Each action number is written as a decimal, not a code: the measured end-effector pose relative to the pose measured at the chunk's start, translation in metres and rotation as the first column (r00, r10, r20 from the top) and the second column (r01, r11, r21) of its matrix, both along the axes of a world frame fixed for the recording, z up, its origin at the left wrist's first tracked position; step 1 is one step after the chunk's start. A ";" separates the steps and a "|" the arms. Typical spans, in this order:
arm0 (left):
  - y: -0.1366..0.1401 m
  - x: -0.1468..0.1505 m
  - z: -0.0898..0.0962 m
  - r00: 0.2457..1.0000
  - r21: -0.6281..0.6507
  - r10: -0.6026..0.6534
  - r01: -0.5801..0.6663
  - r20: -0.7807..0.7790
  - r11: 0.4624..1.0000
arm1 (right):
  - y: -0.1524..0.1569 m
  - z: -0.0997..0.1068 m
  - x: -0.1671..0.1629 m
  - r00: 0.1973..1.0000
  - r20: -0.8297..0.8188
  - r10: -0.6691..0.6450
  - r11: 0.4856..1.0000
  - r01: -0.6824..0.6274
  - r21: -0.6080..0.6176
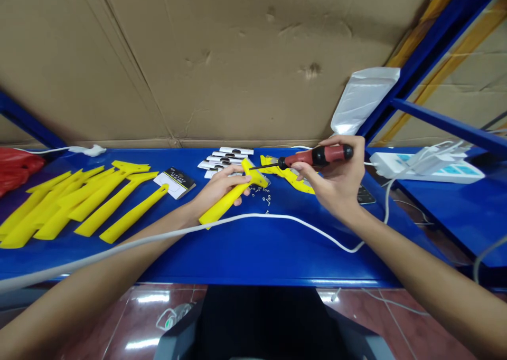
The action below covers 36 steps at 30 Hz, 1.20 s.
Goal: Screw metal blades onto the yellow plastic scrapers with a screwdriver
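My left hand (223, 187) is closed around a yellow scraper (225, 204), its wide head up and its handle slanting down to the left. In my right hand (343, 178) is a screwdriver (330, 154) with a red and black handle. Its thin shaft points left, and the tip meets or lies very near the scraper's head; I cannot tell which. Small loose screws and nuts (268, 197) lie on the blue table just beyond the scraper. More yellow scraper parts (291, 178) rest behind the screwdriver.
Several yellow scraper handles (119, 191) lie in a row at the left, beside a black and white card (175, 182). White blade-like pieces (224, 159) sit at the back. A white cable (273, 216) crosses in front of my hands. A power strip (431, 168) stands at the right.
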<state>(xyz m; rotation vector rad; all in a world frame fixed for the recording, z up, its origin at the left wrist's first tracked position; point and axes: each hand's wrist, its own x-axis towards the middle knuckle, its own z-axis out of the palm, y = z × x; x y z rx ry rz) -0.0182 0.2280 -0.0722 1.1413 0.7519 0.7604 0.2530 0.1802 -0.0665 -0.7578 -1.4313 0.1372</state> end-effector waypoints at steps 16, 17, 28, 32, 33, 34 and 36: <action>-0.004 0.002 0.006 0.999 -0.021 0.028 -0.027 0.030 0.999 | 0.000 0.001 0.000 0.999 0.005 -0.032 0.999 0.032 0.010; -0.005 0.002 0.007 0.999 -0.020 0.030 -0.029 0.033 0.999 | 0.002 0.000 0.003 0.998 0.011 -0.069 0.997 0.069 0.020; -0.009 -0.001 0.033 0.958 0.057 0.152 -0.171 0.242 0.984 | 0.001 0.003 0.003 0.998 0.055 -0.010 0.964 0.024 -0.265; -0.019 -0.001 0.043 0.958 0.100 0.071 -0.102 0.278 0.990 | -0.003 -0.003 -0.007 0.965 0.231 0.120 0.929 -0.027 -0.370; -0.021 0.000 0.044 0.961 0.103 0.043 -0.074 0.273 0.992 | -0.004 -0.003 -0.009 0.956 0.276 0.103 0.932 0.005 -0.363; -0.024 0.000 0.044 0.963 0.104 0.018 -0.048 0.270 0.993 | -0.006 -0.002 -0.011 0.951 0.298 0.080 0.934 0.032 -0.356; -0.027 0.001 0.042 0.961 0.103 -0.021 -0.008 0.274 0.995 | -0.010 0.000 -0.014 0.966 0.247 0.080 0.928 0.019 -0.373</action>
